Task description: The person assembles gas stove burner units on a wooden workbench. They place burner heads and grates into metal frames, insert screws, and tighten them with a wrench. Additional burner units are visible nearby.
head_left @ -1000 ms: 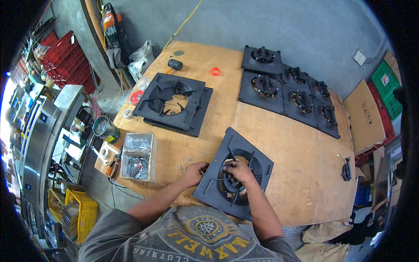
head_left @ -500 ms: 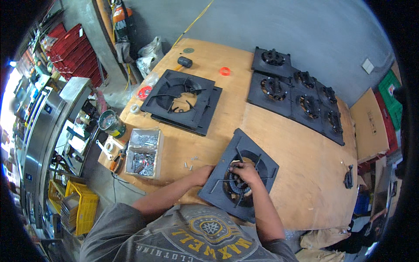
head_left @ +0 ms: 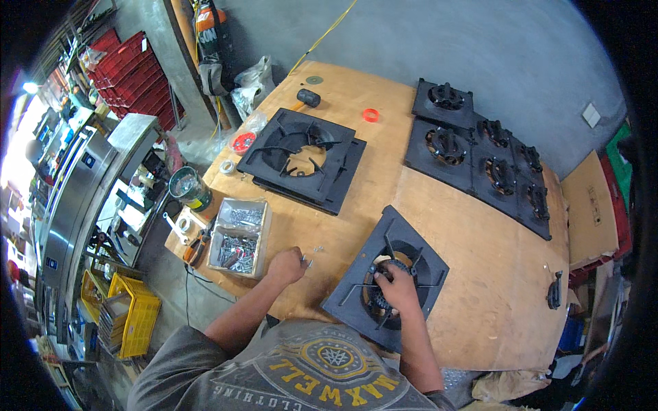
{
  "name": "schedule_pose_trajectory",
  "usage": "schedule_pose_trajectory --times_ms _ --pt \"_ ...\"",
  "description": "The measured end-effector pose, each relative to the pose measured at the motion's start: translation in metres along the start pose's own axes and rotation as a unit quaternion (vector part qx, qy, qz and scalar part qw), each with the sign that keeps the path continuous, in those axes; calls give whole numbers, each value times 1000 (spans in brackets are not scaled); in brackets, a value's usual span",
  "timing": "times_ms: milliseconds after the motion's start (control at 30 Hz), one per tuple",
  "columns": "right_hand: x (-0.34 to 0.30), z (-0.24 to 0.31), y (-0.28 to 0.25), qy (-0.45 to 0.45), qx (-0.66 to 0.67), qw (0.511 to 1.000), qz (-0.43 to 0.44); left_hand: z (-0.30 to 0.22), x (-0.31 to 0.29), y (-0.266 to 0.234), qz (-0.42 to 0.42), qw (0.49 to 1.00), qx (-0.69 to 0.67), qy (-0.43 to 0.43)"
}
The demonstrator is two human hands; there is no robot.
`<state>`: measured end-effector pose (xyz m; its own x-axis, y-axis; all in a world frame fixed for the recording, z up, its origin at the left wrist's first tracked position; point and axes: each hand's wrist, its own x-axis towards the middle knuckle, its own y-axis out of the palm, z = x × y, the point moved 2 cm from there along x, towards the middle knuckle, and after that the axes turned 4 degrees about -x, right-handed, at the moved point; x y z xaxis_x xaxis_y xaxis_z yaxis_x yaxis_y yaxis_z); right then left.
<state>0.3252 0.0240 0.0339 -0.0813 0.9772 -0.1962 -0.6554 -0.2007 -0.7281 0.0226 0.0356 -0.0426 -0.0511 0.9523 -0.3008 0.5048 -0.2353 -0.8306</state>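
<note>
Your right hand (head_left: 397,288) is closed over the burner ring in the centre of the black stove plate (head_left: 387,277) near the bench (head_left: 480,240) edge. Your left hand (head_left: 286,266) pinches small screws (head_left: 310,259) beside the parts tray (head_left: 238,236).

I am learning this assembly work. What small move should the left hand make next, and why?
Probably close the left hand on one small screw lying on the wooden table at its fingertips and carry it to the black stove plate. The right hand holds the burner ring at the plate's middle, seemingly awaiting a fastener.
</note>
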Motion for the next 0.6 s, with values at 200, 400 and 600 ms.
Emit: schedule_pose_trajectory --times_ms 200,400,600 --pt "-27 30 -20 -161 25 976 -144 -13 -3 -7 5 995 -90 52" --pt "-50 84 -24 -237 67 968 -39 -108 -76 -53 182 838 -498 125" --pt "-48 81 -31 -245 57 967 -49 -124 -68 -61 254 812 -510 123"
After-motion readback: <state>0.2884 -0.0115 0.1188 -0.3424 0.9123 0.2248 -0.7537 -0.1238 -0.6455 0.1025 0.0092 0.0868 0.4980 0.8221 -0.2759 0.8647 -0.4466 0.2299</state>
